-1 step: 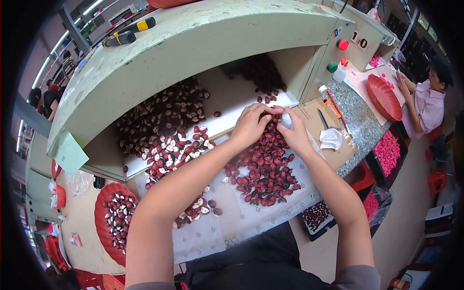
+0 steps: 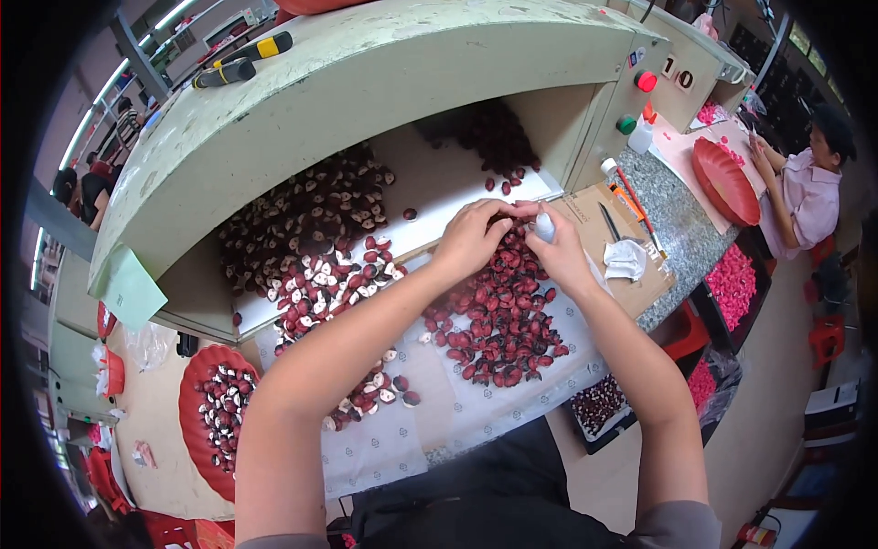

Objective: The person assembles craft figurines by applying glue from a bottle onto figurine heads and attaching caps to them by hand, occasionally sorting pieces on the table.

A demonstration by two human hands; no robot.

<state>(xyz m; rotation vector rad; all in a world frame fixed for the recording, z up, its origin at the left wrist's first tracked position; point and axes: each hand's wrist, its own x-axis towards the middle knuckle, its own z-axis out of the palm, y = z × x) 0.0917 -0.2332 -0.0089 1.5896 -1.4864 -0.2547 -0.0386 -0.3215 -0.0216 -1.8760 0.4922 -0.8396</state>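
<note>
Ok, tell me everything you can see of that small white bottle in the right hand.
The small white bottle looks like pale plastic with a rounded body. Only part shows; the right hand wraps it from below, fingers closed around it. Its tip points toward the left hand, right beside it, over the far edge of the pile of dark red pieces. Whether it has a cap or a nozzle, I cannot tell.
</note>
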